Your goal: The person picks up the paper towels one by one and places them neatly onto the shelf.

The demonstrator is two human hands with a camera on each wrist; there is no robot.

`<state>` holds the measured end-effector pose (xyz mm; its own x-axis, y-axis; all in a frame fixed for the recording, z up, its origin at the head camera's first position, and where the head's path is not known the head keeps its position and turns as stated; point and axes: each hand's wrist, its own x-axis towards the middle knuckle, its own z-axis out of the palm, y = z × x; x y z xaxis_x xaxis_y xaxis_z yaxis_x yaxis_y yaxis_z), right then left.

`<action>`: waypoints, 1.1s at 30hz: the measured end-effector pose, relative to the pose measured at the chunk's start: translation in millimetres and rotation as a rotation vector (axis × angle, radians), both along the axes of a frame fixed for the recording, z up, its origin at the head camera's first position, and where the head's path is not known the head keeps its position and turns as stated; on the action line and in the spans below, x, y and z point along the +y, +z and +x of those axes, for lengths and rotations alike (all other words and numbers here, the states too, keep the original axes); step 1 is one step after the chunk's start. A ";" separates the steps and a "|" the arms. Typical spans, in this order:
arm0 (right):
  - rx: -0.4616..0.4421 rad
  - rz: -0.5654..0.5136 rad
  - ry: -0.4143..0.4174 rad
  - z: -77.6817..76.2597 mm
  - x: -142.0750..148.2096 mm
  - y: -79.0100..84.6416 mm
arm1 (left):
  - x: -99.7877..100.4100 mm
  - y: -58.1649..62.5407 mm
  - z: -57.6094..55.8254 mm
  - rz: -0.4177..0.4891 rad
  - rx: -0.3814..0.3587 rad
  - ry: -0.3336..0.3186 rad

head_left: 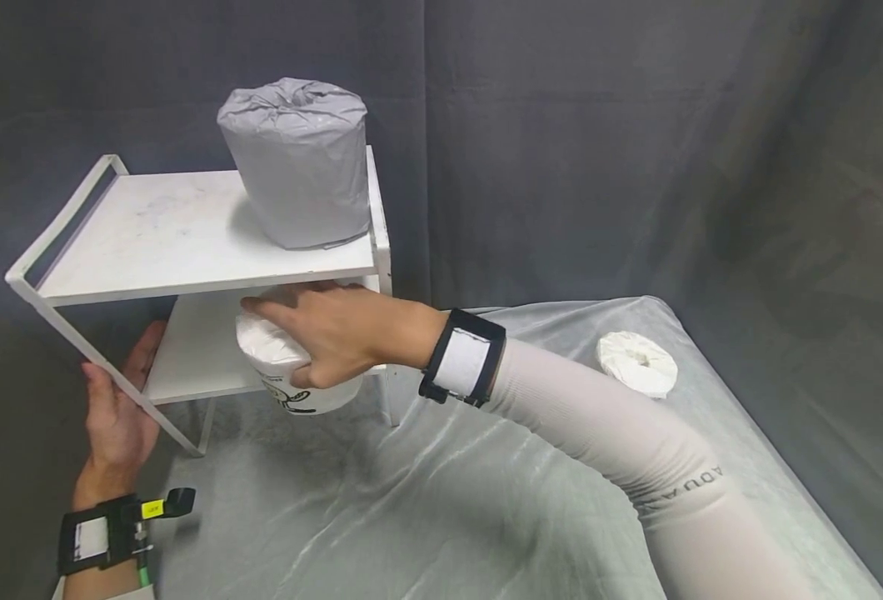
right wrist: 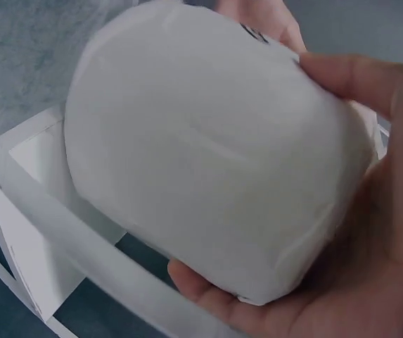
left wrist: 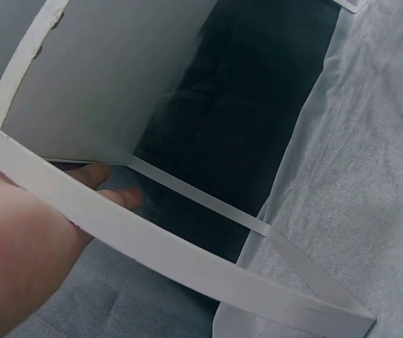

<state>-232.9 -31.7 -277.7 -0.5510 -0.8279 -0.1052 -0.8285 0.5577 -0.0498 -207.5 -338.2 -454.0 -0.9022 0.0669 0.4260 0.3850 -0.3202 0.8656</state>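
A white paper-wrapped toilet roll (head_left: 280, 350) with a printed drawing is held at the front of a white two-tier shelf rack (head_left: 149, 225), just above its lower board. My right hand (head_left: 351, 329) grips this roll from above; in the right wrist view, thumb and fingers lie on opposite sides of the wrapped roll (right wrist: 208, 148). At the rack's left side leg, my left hand (head_left: 122, 417) rests against the frame, its extended fingers behind the leg and thumb outside it. The left wrist view shows fingertips (left wrist: 122, 197) beyond the white bar.
A large roll in grey wrapping (head_left: 302, 175) stands on the upper board's right side. Another white wrapped roll (head_left: 638, 363) lies on the grey cloth (head_left: 486, 500) to the right. A dark curtain (head_left: 561, 150) hangs behind the rack.
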 end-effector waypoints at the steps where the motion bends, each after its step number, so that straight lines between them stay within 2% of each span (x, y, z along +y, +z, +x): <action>1: -0.007 -0.005 -0.005 -1.5 -1.3 -0.9 | 0.0 -0.6 -0.6 0.003 -0.009 0.005; 7: -0.018 -0.027 -0.034 -6.8 -8.7 -7.3 | 1.6 -2.5 -1.2 -0.013 -0.058 0.033; 14: 0.012 -0.088 -0.065 -10.9 -19.6 -14.3 | 0.7 -3.3 -2.0 -0.005 -0.008 -0.017; 18: 0.042 -0.084 -0.101 -13.6 -32.2 -16.0 | -0.6 -4.5 -3.2 -0.002 0.003 -0.014; 22: 0.125 -0.069 -0.113 -15.5 -47.1 -18.7 | -0.1 -3.9 -2.8 0.007 -0.008 0.002; 29: 0.394 -0.038 -0.116 -16.0 -68.1 -28.4 | 2.8 -1.3 -0.1 0.010 -0.008 0.001; 33: 0.465 -0.052 -0.119 -16.6 -75.3 -32.3 | 2.4 -0.8 -0.5 0.002 0.001 0.000</action>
